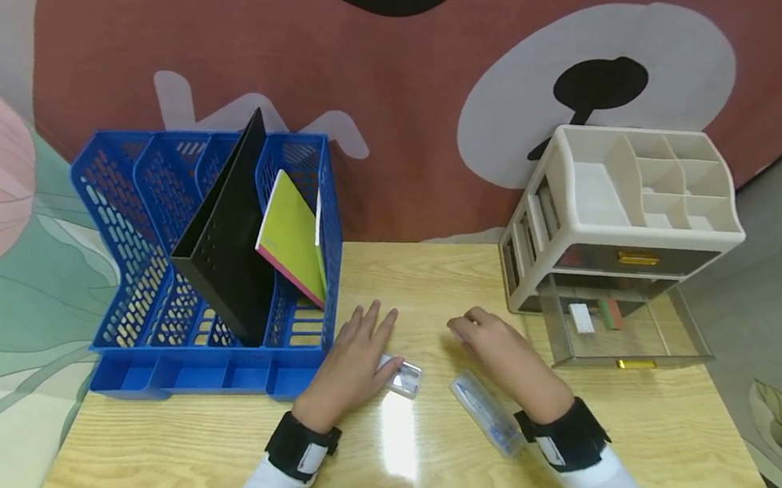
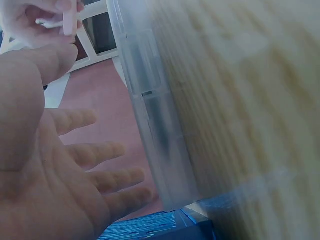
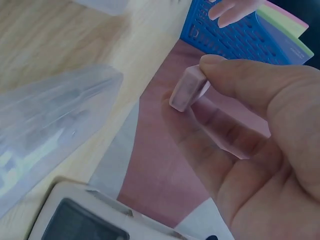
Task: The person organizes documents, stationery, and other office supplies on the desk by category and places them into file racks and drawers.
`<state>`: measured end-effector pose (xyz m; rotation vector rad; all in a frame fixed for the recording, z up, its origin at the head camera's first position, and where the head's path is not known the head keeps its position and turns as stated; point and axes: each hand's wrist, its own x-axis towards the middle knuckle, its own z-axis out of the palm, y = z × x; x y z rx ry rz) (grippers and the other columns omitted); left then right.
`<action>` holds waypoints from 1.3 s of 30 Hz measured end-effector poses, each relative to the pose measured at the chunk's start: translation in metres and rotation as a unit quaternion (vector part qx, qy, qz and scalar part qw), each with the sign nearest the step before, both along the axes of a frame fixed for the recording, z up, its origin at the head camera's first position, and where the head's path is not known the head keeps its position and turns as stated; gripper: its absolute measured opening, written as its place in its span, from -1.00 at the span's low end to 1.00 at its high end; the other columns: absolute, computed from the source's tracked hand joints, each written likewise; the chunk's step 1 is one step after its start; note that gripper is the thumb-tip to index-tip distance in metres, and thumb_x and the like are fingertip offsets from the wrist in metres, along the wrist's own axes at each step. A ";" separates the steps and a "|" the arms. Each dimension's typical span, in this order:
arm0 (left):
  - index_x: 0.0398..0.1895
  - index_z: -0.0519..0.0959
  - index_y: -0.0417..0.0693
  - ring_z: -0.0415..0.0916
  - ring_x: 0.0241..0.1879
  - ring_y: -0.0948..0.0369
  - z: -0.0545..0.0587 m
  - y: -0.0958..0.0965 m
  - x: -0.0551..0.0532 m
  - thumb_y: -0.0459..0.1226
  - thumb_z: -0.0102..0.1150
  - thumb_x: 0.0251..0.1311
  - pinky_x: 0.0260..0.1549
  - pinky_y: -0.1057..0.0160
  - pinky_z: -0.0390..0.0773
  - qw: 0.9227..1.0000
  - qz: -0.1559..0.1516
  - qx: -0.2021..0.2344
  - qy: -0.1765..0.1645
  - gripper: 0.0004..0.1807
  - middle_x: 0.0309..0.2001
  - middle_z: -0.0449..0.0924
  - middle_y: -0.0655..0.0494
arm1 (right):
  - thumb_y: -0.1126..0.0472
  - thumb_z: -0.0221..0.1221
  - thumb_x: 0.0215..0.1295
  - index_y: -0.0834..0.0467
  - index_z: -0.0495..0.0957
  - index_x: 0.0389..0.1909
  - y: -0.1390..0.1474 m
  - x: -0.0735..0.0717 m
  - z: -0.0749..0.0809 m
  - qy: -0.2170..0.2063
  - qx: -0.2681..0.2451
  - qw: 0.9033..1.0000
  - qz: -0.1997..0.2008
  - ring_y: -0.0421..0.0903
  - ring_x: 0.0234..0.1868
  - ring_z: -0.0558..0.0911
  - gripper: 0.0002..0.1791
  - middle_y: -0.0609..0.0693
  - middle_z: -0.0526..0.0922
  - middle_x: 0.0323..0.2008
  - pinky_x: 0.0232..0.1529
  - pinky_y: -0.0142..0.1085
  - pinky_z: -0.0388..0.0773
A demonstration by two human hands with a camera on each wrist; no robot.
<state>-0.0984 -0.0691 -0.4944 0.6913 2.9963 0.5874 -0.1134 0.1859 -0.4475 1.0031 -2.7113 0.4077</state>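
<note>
My right hand pinches a small pale pink block, apparently an eraser, between thumb and fingertips above the table. In the head view the fingers hide most of it; the left wrist view shows its edge. My left hand lies with fingers spread, right of the blue rack. Beside its thumb is a small clear plastic box, partly covered by the hand. Between the hands, nearer the right wrist, a clear pencil case with pens inside lies on the table.
At left stands a blue file rack holding a black folder and a yellow-green notebook. A white desk organizer stands at right. Its lower clear drawer is pulled out, with a white block and a red-green block inside.
</note>
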 end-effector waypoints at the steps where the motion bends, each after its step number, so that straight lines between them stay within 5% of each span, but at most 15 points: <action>1: 0.52 0.10 0.03 -0.03 0.44 -0.25 0.000 0.000 0.000 0.11 0.01 0.32 0.33 -0.25 0.19 1.000 0.000 -0.001 -0.001 -0.22 0.51 0.04 -0.23 | 0.44 0.38 0.02 0.24 0.63 -0.12 0.002 0.003 0.000 0.003 0.000 1.000 0.000 -0.04 -0.35 0.64 -0.66 0.13 0.63 -0.32 -0.42 -0.27 0.69; 14: 0.54 0.05 0.01 -0.02 0.43 -0.27 0.002 0.002 0.002 0.07 0.02 0.33 0.31 -0.28 0.21 1.000 -0.012 0.012 0.004 -0.21 0.51 0.03 -0.26 | 0.47 0.40 -0.11 0.21 0.62 -0.11 0.034 0.037 0.032 0.074 -0.063 0.995 0.032 -0.03 -0.37 0.64 -0.56 0.15 0.64 -0.28 -0.48 -0.20 0.68; 19: 0.54 0.03 0.04 -0.03 0.44 -0.24 0.005 0.005 0.004 0.08 0.03 0.32 0.32 -0.26 0.21 1.000 -0.017 0.005 0.012 -0.20 0.52 0.00 -0.21 | 0.40 0.37 0.00 0.23 0.63 -0.07 0.046 0.045 0.050 0.105 -0.076 0.991 0.020 0.01 -0.27 0.65 -0.61 0.16 0.63 -0.21 -0.42 -0.17 0.70; 24: 0.54 0.05 0.04 -0.02 0.44 -0.24 0.010 0.008 0.005 0.09 0.03 0.32 0.31 -0.27 0.22 0.999 -0.041 0.003 0.031 -0.20 0.52 0.01 -0.21 | 0.48 0.38 -0.14 0.24 0.64 -0.04 0.061 0.051 0.062 0.124 -0.072 0.990 0.004 0.02 -0.24 0.67 -0.50 0.19 0.63 -0.15 -0.45 -0.20 0.72; 28: 0.54 0.05 0.03 -0.03 0.44 -0.24 0.014 0.011 0.008 0.11 0.01 0.32 0.31 -0.28 0.22 0.998 -0.057 -0.008 0.041 -0.19 0.52 0.00 -0.21 | 0.23 0.19 0.32 0.27 0.64 -0.04 0.082 0.052 0.070 0.128 -0.067 0.989 -0.025 0.05 -0.27 0.67 -0.73 0.22 0.64 -0.14 -0.46 -0.13 0.71; 31: 0.53 0.07 0.04 -0.04 0.44 -0.23 0.017 0.011 0.012 0.13 0.01 0.32 0.31 -0.28 0.21 0.997 -0.065 -0.020 0.043 -0.20 0.52 0.01 -0.20 | 0.08 -0.03 0.49 0.31 0.63 -0.06 0.101 0.050 0.076 0.141 -0.059 0.987 -0.052 0.12 -0.29 0.66 -0.60 0.26 0.63 -0.16 -0.48 -0.02 0.69; 34: 0.52 0.10 0.04 -0.03 0.44 -0.23 0.018 0.011 0.015 0.13 0.02 0.31 0.31 -0.28 0.20 0.996 -0.075 -0.022 0.042 -0.21 0.52 0.02 -0.20 | 0.23 0.19 0.31 0.32 0.62 -0.07 0.121 0.046 0.080 0.148 -0.043 0.985 -0.083 0.16 -0.29 0.64 -0.73 0.28 0.61 -0.17 -0.49 0.06 0.67; 37: 0.51 0.13 0.05 -0.05 0.45 -0.21 0.020 0.012 0.020 0.12 0.04 0.30 0.32 -0.28 0.19 0.995 -0.085 -0.020 0.040 -0.21 0.52 0.03 -0.19 | 0.47 0.35 -0.06 0.32 0.62 -0.09 0.138 0.040 0.082 0.143 -0.021 0.982 -0.117 0.18 -0.30 0.63 -0.59 0.30 0.60 -0.18 -0.50 0.11 0.65; 39: 0.51 0.12 0.05 -0.07 0.46 -0.20 0.020 0.013 0.023 0.13 0.04 0.30 0.33 -0.27 0.19 0.995 -0.091 -0.023 0.041 -0.21 0.52 0.03 -0.18 | 0.49 0.39 -0.12 0.33 0.61 -0.12 0.148 0.034 0.081 0.128 -0.006 0.981 -0.143 0.19 -0.30 0.62 -0.57 0.30 0.59 -0.21 -0.49 0.15 0.64</action>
